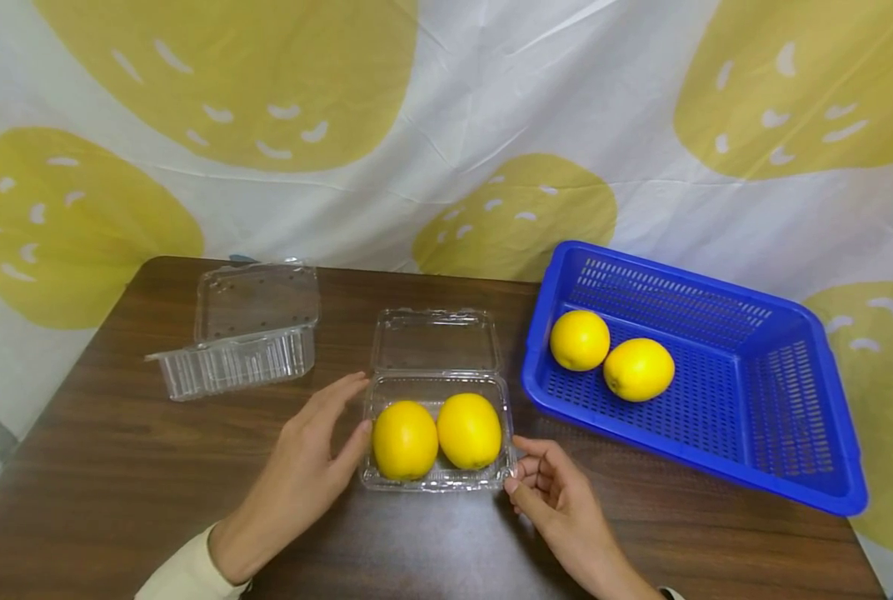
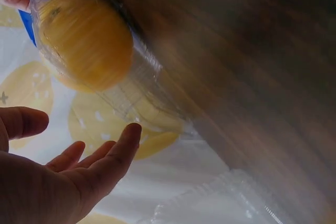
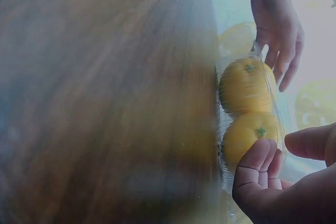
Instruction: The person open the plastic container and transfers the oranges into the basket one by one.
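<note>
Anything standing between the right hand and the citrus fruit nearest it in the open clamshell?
Yes: the clear clamshell's side wall stands between the right hand and that citrus fruit. From above, nothing visible blocks it; the lid lies folded back.

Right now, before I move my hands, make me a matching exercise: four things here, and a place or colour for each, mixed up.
1. Basket
2. Container with fruit
3. Cloth
4. Fruitless container

A. White with yellow shapes
B. Left part of the table
C. Blue
D. Between left hand and right hand

Pairs: 1-C, 2-D, 3-A, 4-B.
</note>
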`<act>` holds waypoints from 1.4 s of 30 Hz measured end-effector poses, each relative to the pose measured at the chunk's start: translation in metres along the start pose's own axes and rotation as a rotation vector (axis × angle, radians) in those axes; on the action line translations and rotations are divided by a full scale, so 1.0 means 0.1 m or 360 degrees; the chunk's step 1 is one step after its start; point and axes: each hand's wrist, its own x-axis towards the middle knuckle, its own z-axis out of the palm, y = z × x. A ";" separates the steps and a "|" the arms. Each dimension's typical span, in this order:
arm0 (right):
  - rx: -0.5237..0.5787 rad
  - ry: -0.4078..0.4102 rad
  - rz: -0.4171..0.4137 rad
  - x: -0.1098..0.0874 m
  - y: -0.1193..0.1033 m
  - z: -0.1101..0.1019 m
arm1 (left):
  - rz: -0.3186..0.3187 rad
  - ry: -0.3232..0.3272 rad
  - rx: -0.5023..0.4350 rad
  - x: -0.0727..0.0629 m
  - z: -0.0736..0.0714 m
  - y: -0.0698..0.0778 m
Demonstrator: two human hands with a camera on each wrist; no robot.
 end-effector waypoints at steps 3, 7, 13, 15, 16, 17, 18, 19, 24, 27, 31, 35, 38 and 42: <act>0.0000 0.0007 0.0019 0.00 0.00 0.00 | -0.0088 -0.0055 -0.0017 0.00 0.01 0.00; 0.0000 0.0013 0.0026 0.00 0.00 -0.01 | -0.0255 -0.0151 -0.0119 0.00 0.01 0.00; -0.0004 0.0003 0.0007 0.01 0.01 -0.02 | -0.0511 -0.0312 -0.0434 -0.03 0.02 0.00; -0.0003 -0.0002 0.0010 0.01 0.00 -0.02 | -0.0571 -0.0336 -0.0514 -0.04 0.02 0.00; -0.0001 -0.0005 0.0015 0.01 0.00 -0.02 | -0.0599 -0.0340 -0.0556 -0.06 0.03 0.01; 0.0000 -0.0006 0.0019 0.01 0.00 -0.03 | -0.0623 -0.0340 -0.0595 -0.07 0.03 0.02; -0.0002 -0.0009 0.0023 0.01 0.00 -0.03 | -0.0644 -0.0335 -0.0618 -0.08 0.03 0.03; -0.0005 -0.0010 0.0021 0.01 0.00 -0.03 | -0.0664 -0.0328 -0.0640 -0.09 0.04 0.04; -0.0035 0.0004 -0.0003 0.02 0.00 -0.05 | -0.0741 -0.0282 -0.0773 -0.15 0.07 0.06; -0.0052 0.0018 0.0008 0.03 -0.01 -0.06 | -0.0746 -0.0280 -0.0835 -0.18 0.08 0.06; -0.0062 0.0018 0.0030 0.03 -0.02 -0.07 | -0.0729 -0.0322 -0.0852 -0.22 0.07 0.05; -0.0062 0.0016 0.0032 0.03 -0.02 -0.07 | -0.0732 -0.0368 -0.0892 -0.25 0.06 0.05; -0.0065 0.0022 0.0027 0.03 -0.03 -0.07 | -0.0758 -0.0387 -0.0938 -0.27 0.06 0.05; -0.0102 0.0044 -0.0015 0.03 -0.03 -0.07 | -0.0778 -0.0403 -0.0987 -0.29 0.07 0.05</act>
